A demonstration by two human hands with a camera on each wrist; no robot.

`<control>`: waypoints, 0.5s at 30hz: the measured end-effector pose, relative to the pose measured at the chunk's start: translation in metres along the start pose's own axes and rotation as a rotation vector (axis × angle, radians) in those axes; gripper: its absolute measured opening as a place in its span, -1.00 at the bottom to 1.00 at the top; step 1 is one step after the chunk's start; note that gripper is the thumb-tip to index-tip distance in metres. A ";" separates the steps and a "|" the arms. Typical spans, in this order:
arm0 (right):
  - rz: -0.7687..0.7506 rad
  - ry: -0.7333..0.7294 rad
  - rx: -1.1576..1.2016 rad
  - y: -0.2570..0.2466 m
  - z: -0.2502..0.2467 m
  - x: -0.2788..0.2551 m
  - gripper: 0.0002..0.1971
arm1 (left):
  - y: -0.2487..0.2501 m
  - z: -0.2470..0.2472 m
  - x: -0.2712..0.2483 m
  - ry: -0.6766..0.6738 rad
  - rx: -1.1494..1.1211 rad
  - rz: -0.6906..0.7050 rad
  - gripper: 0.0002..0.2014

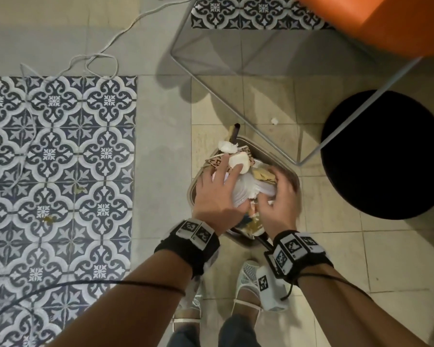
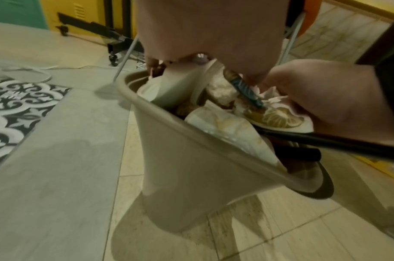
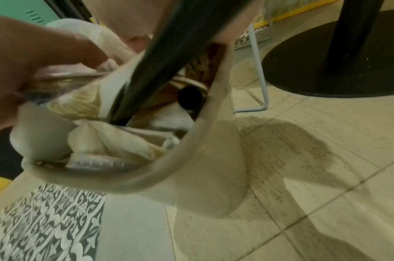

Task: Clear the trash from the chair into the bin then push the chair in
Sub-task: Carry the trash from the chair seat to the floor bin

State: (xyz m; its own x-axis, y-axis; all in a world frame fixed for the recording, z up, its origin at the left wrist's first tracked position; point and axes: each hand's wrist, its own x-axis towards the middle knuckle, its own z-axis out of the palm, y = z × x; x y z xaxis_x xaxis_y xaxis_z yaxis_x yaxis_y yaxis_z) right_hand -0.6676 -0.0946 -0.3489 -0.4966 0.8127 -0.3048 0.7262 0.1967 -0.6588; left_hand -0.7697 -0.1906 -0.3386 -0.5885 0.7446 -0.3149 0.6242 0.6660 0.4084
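Observation:
A beige bin (image 1: 271,152) stands on the floor, heaped with trash (image 1: 238,162): crumpled white paper, brown printed paper, clear plastic lids and a black straw (image 1: 236,132). My left hand (image 1: 236,189) spreads over the pile's left side, thumb hooked under a clear plastic lid. My right hand (image 1: 273,191) curls round the same bundle from the right. The left wrist view shows the bin wall (image 2: 180,167) and a lemon-print wrapper (image 2: 278,120) under the right hand. The orange chair (image 1: 373,26) stands at the upper right, its seat top out of view.
The chair's thin metal legs (image 1: 236,111) run just behind the bin. A black round table base (image 1: 386,156) lies to the right. A white scrap (image 1: 274,120) lies on the tiles. A pale cable (image 1: 93,61) loops at the upper left. My feet (image 1: 248,279) are below the bin.

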 end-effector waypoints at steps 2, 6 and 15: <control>0.056 0.053 0.030 -0.001 0.004 0.003 -0.45 | -0.004 0.004 0.002 -0.028 -0.065 0.051 -0.23; 0.109 -0.026 -0.150 -0.005 0.009 0.011 -0.49 | -0.012 0.000 0.009 -0.132 -0.052 0.078 -0.11; 0.136 0.071 0.426 -0.009 -0.014 0.001 -0.39 | -0.011 -0.011 0.002 0.057 -0.064 0.162 0.00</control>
State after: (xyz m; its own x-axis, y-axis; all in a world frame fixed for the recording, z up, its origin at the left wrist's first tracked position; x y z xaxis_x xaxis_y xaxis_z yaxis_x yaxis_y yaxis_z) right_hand -0.6683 -0.0878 -0.3332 -0.3653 0.8541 -0.3703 0.5152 -0.1458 -0.8446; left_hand -0.7837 -0.1970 -0.3349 -0.5124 0.8370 -0.1921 0.6804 0.5322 0.5039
